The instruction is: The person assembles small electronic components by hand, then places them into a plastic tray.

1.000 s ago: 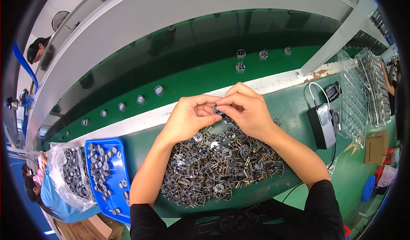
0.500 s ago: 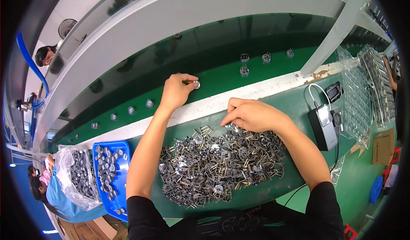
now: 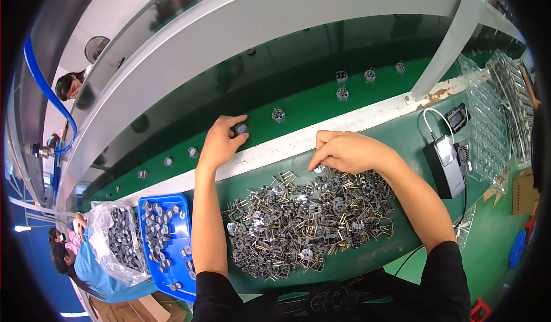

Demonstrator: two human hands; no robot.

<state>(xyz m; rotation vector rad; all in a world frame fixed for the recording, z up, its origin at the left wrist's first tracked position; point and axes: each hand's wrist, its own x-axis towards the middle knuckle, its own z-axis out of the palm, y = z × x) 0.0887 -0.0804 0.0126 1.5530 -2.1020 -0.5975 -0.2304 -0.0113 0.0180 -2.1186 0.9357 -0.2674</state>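
On the green strip beyond the white rail, my left hand [image 3: 220, 143] has its thumb and forefinger closed around a small round grey part [image 3: 241, 129]. Just right of it, a similar part with pins [image 3: 278, 115] stands by itself. My right hand [image 3: 350, 151] is at the far edge of a heap of dark parts with brassy pins [image 3: 304, 224]. Its fingertips pinch a shiny round piece [image 3: 318, 169], mostly hidden by the fingers. More round grey caps [image 3: 193, 151] sit in a spaced row to the left along the strip.
A blue tray [image 3: 182, 230] of grey caps and a clear bag [image 3: 117, 239] of caps lie left of my left arm. Right are a black box with a cable [image 3: 443, 167] and clear plastic trays [image 3: 488, 127]. A grey post [image 3: 453, 44] rises at the back right. Other people sit left.
My left hand has let go of a shiny part, which now stands on the strip, and moved left to another cap. My right hand stays at the heap's edge. The view has shifted slightly.
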